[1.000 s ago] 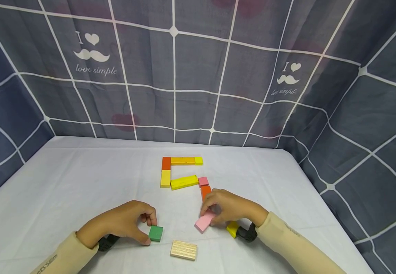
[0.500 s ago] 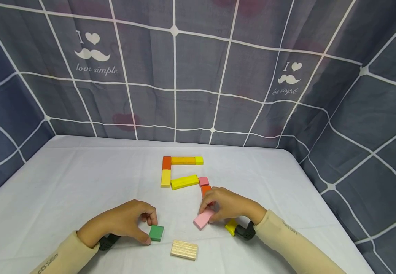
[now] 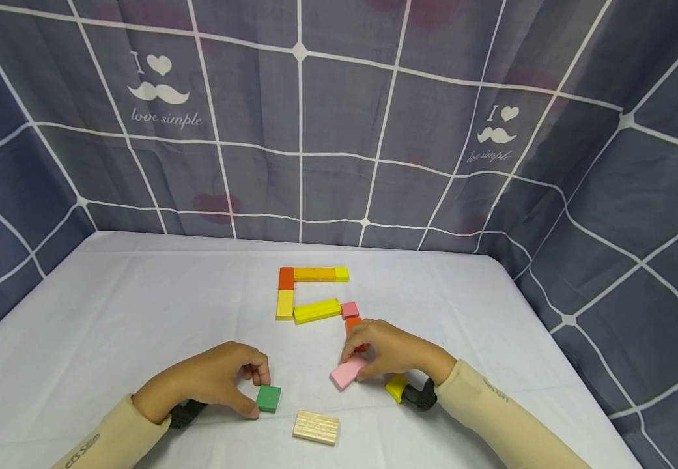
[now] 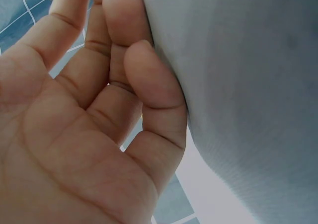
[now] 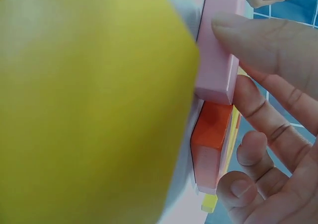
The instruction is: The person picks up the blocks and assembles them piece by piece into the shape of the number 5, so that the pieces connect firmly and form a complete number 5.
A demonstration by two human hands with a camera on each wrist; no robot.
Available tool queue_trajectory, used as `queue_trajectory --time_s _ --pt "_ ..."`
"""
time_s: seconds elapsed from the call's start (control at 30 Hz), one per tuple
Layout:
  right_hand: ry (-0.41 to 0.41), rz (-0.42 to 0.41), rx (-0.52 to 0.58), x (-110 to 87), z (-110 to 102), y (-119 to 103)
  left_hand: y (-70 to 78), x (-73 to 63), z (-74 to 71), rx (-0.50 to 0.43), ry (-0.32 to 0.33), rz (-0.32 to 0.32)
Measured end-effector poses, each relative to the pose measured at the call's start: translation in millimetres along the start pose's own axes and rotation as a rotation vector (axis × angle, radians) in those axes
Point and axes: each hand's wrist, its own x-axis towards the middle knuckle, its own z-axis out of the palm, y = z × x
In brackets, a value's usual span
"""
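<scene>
My right hand (image 3: pixel 394 352) pinches a pink rectangular block (image 3: pixel 348 372) between thumb and fingers, low on the white table. In the right wrist view the pink block (image 5: pixel 217 45) has its end right at an orange-red block (image 5: pixel 211 127), which the hand partly covers in the head view. My left hand (image 3: pixel 218 374) holds a small green block (image 3: pixel 268 398) between thumb and forefinger, at its near and far edges. The left wrist view shows the curled fingers (image 4: pixel 154 85) by the white cloth, with the green block hidden.
Yellow (image 3: pixel 317 311), orange (image 3: pixel 314 275), red (image 3: pixel 286 279) and small pink (image 3: pixel 349 310) blocks form a bent line farther back. A plain wooden block (image 3: pixel 316 427) lies in front. Another yellow block (image 3: pixel 396 388) sits under the right wrist, looming large in its wrist view.
The right hand has shifted the pink block slightly left and away from the body, turning it a little. The left hand and green block have stayed in place.
</scene>
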Motion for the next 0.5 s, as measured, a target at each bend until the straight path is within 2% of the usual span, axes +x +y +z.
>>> queue_trajectory --time_s 0.5 --pt "0.005 -0.005 0.009 4.0 0.0 0.6 0.0 0.3 -0.2 -0.004 0.001 0.002"
